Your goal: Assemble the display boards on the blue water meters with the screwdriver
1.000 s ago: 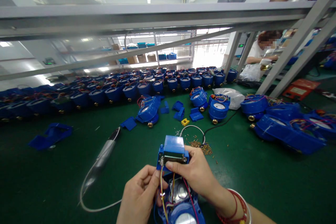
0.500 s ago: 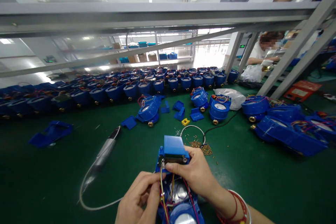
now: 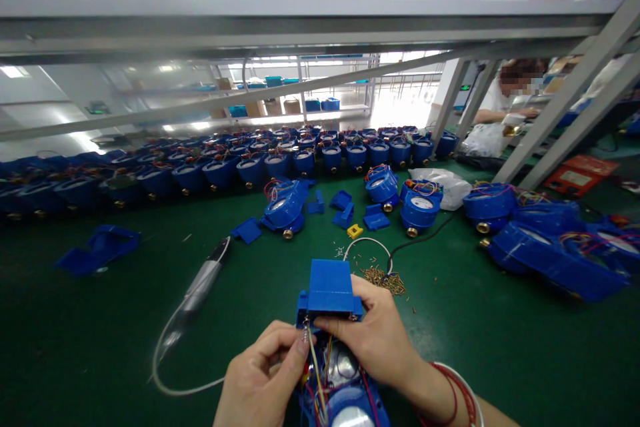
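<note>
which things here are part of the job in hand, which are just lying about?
In hand: right hand holding blue cover; left hand pinching wires; open meter beneath them.
Lying about: screwdriver, screw pile, yellow clip, loose blue lids, meter rows, white bag.

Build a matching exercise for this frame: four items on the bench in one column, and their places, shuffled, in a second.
1 blue housing block
2 electric screwdriver
3 small yellow piece
4 brass screws

A lying on the green mat, left of both hands
B heaped just beyond the right hand
C gripped in the right hand
D next to the loose blue covers, farther back

Pairs: 1-C, 2-A, 3-D, 4-B
</note>
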The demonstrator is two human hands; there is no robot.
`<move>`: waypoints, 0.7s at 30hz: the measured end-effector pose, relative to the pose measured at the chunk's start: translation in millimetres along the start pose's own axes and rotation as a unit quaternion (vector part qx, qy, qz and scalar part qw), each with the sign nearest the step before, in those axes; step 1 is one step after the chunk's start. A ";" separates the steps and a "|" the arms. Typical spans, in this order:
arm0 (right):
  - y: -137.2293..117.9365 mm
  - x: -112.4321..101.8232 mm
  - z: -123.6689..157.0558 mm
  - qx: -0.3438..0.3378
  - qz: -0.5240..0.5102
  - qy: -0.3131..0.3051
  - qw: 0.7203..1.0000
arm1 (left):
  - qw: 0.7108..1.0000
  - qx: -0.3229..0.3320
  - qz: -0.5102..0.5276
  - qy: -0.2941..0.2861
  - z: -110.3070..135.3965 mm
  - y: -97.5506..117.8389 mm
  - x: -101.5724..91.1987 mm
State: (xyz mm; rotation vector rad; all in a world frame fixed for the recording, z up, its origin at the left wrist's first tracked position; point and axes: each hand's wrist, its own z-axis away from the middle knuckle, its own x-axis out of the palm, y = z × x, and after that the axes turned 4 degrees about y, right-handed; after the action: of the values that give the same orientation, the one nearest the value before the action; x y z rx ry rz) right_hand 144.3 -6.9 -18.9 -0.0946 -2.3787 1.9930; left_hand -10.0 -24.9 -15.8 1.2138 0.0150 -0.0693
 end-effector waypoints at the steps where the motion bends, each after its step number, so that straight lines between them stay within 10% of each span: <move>1: -0.8 0.4 0.8 -0.012 0.013 0.001 1.000 | 1.000 0.000 0.008 -0.002 -0.3 0.1 0.3; 13: 1.1 -1.3 4.9 -0.077 0.106 0.009 0.991 | 0.999 0.041 0.001 0.013 -3.4 -4.1 -2.6; 21: 0.3 -0.2 1.6 0.015 0.046 0.030 0.998 | 0.997 0.056 -0.038 0.025 -3.4 -6.1 1.8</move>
State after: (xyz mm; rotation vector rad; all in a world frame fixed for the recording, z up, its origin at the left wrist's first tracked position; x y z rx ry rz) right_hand 144.4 -8.4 -19.4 -0.2647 -2.3483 2.0330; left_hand -8.5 -23.9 -22.8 1.3262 0.1023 -0.1076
